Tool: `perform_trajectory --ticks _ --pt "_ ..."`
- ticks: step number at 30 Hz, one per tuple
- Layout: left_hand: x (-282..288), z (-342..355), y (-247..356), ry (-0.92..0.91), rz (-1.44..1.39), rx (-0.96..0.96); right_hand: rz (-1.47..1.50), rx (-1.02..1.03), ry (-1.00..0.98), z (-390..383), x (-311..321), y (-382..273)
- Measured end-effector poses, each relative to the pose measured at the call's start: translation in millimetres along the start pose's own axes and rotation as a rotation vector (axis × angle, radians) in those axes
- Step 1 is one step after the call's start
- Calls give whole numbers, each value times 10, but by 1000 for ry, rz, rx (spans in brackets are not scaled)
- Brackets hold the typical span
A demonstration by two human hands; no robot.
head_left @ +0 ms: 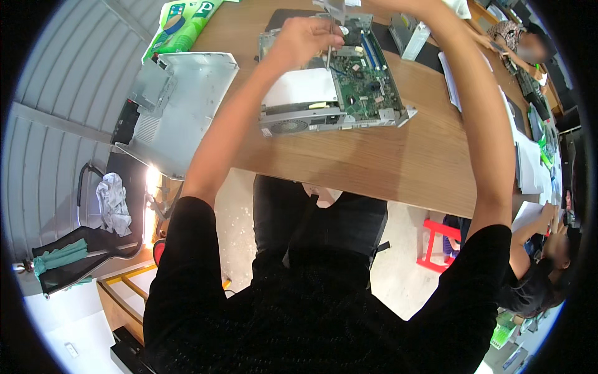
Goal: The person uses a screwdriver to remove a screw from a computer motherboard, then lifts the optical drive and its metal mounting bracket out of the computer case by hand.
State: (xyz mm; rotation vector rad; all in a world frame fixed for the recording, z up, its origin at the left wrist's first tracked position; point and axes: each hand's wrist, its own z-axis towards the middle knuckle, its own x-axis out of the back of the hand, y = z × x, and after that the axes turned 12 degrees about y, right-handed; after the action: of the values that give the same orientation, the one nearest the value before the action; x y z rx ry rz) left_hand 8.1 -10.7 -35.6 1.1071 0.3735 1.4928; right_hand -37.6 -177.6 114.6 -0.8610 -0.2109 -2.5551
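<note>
An opened computer chassis (299, 126) lies on the wooden table with its green circuit board (358, 84) facing up. Over the board, the fingers of my left hand (305, 42) are closed round the thin metal shaft of a screwdriver (329, 59). The shaft points down at the board; its upper end shows a clear handle near the top edge of the picture. My right hand (398, 4) reaches in at the upper edge, close to that handle. Its fingers are cut off by the edge, so its grip cannot be seen. A white flat panel (300, 88) covers the chassis's left part.
A detached metal case cover (187, 103) lies left of the chassis. Behind it is a green plastic bag (187, 28) with a tape roll (175, 25). A small grey box (408, 36) stands right of the chassis. Two people sit at the right. A red stool (430, 246) is below.
</note>
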Motion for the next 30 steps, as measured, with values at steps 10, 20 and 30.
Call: perform_trajectory --ticks 10,20,30 --pt "99 -44 19 -121 -230 53 233 -6 192 -60 -218 -235" --pt "152 -11 3 -158 -191 22 635 -29 -39 4 -156 -95" --pt "184 -7 -78 -224 -212 -44 1278 -120 -263 40 -475 103"
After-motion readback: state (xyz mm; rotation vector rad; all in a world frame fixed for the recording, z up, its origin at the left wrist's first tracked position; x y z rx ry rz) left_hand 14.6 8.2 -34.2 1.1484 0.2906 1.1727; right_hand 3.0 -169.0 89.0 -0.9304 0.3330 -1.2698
